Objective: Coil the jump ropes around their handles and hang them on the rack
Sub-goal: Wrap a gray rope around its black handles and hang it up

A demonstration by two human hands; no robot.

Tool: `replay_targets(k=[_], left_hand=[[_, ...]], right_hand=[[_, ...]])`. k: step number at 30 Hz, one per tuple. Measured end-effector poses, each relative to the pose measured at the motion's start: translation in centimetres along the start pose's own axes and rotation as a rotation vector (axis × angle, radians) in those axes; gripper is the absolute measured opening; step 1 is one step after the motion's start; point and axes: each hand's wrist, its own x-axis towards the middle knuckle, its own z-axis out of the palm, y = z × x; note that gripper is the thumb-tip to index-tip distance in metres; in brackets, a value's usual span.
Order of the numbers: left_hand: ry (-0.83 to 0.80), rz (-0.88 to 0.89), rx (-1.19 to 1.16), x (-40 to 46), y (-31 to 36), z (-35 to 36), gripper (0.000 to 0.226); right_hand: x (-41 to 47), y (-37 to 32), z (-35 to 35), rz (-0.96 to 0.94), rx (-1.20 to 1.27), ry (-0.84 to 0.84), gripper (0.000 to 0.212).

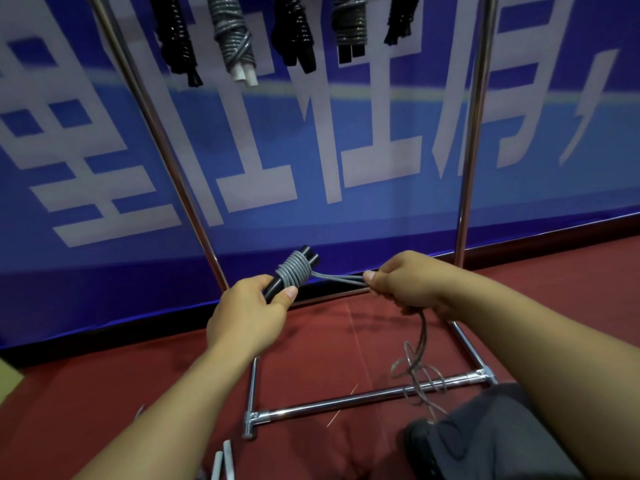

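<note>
My left hand (251,311) grips the black handles (310,255) of a jump rope, tilted up to the right. Several turns of grey rope (292,271) are coiled around the handles. From the coil, a few taut strands run right to my right hand (405,284), which pinches them between thumb and fingers. The loose rest of the rope (417,368) hangs from that hand down over the rack's base bar. Several coiled jump ropes, black and grey, hang at the top from the chrome rack (469,161), including a grey one with white handles (235,39).
The rack's base bar (332,403) and side feet lie on the red carpet (104,393) in front of me. A blue banner with white characters (311,133) stands behind the rack. Two white handles (223,460) lie on the floor at bottom left. My dark trouser leg (485,434) is at bottom right.
</note>
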Motion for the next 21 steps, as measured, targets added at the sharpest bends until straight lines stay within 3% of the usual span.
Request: replay_targets(k=[7, 13, 21], left_hand=[[-0.105, 0.049, 0.044, 0.3, -0.4, 0.6, 0.024], [-0.362, 0.111, 0.101, 0.2, -0.2, 1.6, 0.02], [-0.642, 0.147, 0.068, -0.2, 0.0, 2.4, 0.014]], right_hand=[[-1.0, -1.2, 0.1, -0.061, 0.316, -0.084, 0.034], [-0.8, -0.8, 0.8, -0.166, 0.264, -0.091, 0.04], [-0.2, 0.1, 1.3, -0.221, 0.173, -0.052, 0.023]])
